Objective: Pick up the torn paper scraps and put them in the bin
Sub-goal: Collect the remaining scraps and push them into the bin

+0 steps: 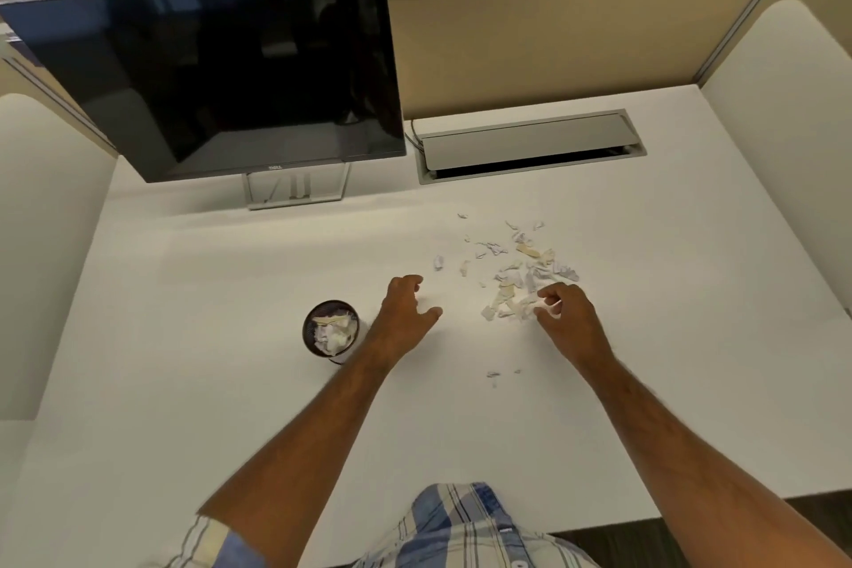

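Torn paper scraps (516, 277), white and cream, lie scattered on the white desk (184, 337) right of centre. A small black mesh bin (330, 333) stands left of them, holding several scraps. My right hand (565, 314) rests at the near edge of the pile, fingers curled onto scraps beneath its fingertips. My left hand (405, 307) hovers between the bin and the pile, fingers spread, nothing in it. A few stray bits (494, 375) lie nearer to me.
A dark monitor (221, 74) on a stand fills the back left. A grey cable hatch (530, 145) is set into the desk at the back. Beige partition walls enclose the desk on three sides.
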